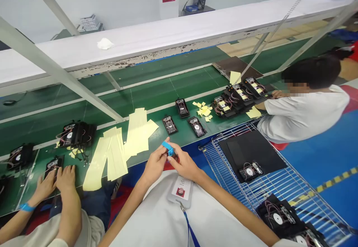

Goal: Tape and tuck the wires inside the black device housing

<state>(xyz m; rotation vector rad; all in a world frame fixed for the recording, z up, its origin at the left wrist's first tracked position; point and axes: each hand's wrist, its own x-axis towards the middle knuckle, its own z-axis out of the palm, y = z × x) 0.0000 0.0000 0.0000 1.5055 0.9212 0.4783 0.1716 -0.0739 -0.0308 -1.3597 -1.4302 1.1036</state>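
Pinching a blue strap [168, 147], left hand [154, 164] meets right hand [185, 165] near an unreadable badge [180, 191].

Long green workbench [183, 137] here: pale-yellow paper strips [138, 131] overlap left of centre, flat black rectangular units [170, 125] to their right. Further right, small yellow scraps [204, 111] lie beside clustered black wired devices [233, 96].

The floor [332, 142] is blue, the wall [125, 4] behind the shelf [179, 34] pale.
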